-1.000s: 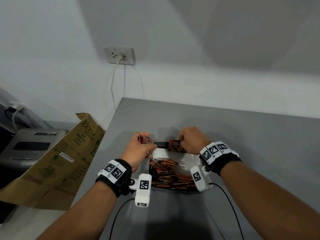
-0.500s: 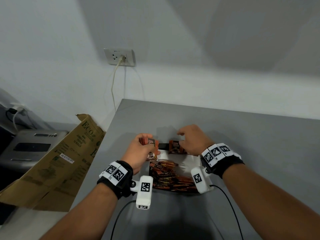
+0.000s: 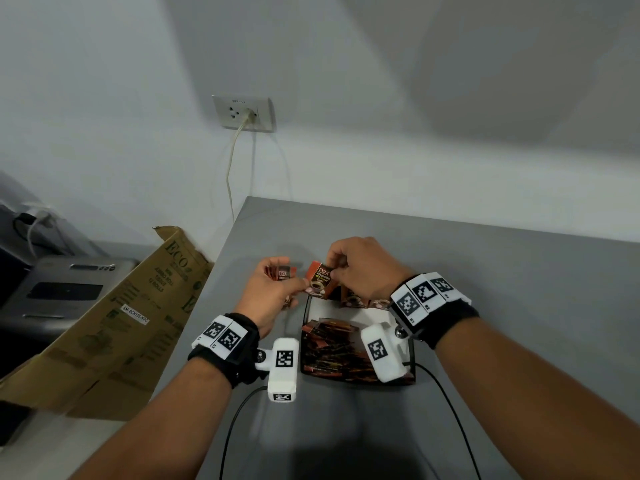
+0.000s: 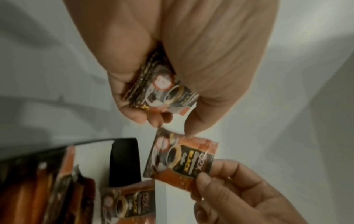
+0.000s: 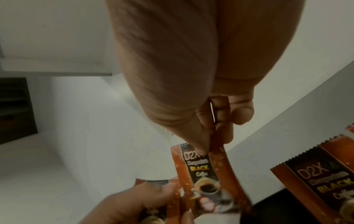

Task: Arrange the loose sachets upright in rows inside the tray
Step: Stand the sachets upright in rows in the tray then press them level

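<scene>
A black-walled tray (image 3: 305,318) with a white floor sits on the grey table, its near half filled with several loose orange-and-black coffee sachets (image 3: 334,351). A few sachets stand upright at its far wall (image 3: 353,299). My left hand (image 3: 273,289) grips a small stack of sachets (image 3: 283,271) (image 4: 162,92) just left of the tray's far corner. My right hand (image 3: 360,265) pinches one sachet (image 3: 320,278) (image 5: 203,174) (image 4: 182,160) by its top edge, above the tray's far left corner, close to the left hand.
A flattened cardboard box (image 3: 114,323) leans off the table's left edge, with a grey appliance (image 3: 65,289) behind it. A wall socket with a cord (image 3: 244,114) is on the wall behind. Cables run from both wrist cameras toward me.
My right hand has lifted from the upright sachets at the tray's far wall and now pinches a single sachet next to the left hand's stack. The left hand barely moved.
</scene>
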Demonstrator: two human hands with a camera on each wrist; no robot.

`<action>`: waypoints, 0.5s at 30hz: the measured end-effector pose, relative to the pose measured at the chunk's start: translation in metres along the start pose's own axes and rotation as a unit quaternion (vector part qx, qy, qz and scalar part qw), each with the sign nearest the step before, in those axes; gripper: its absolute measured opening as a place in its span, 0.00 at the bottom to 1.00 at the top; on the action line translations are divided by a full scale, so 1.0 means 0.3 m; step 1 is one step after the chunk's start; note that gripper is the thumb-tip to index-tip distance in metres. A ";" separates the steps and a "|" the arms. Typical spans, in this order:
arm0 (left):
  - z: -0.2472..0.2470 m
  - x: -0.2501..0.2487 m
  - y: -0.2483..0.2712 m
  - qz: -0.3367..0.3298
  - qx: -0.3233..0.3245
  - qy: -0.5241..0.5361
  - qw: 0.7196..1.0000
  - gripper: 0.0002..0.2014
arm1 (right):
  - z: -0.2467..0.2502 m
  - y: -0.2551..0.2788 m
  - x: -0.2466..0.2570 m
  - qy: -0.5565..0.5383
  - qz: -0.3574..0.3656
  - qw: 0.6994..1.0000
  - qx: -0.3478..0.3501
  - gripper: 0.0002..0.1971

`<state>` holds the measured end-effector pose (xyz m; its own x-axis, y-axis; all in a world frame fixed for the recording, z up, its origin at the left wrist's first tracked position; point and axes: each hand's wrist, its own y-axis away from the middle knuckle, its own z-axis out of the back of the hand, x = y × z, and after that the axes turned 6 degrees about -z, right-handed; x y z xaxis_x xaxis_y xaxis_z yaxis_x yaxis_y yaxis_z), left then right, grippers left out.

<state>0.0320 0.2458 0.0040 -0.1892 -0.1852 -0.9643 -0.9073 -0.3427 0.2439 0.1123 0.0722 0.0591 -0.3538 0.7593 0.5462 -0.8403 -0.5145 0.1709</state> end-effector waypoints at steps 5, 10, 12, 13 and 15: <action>0.056 0.015 0.001 0.005 -0.026 0.009 1.000 0.19 | -0.046 -0.032 0.003 0.078 -0.028 0.996 0.032 0.09; 0.066 0.028 0.003 0.011 -0.031 0.001 0.999 0.17 | -0.088 -0.042 0.015 0.128 -0.035 0.990 0.056 0.10; 0.066 0.032 0.003 0.015 -0.031 0.000 0.999 0.16 | -0.100 -0.053 0.012 0.130 -0.036 0.989 0.059 0.10; 0.067 0.034 0.001 0.016 -0.032 -0.001 0.999 0.16 | -0.106 -0.060 0.009 0.130 -0.037 0.989 0.059 0.10; 0.066 0.037 -0.004 0.018 -0.032 -0.002 0.999 0.16 | -0.118 -0.071 0.002 0.130 -0.041 0.989 0.063 0.09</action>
<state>0.0235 0.2625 -0.0091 -0.2234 -0.1955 -0.9549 -0.8739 -0.3938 0.2850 0.1153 0.0977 0.0269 -0.3947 0.8686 0.2996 -0.8182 -0.4807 0.3156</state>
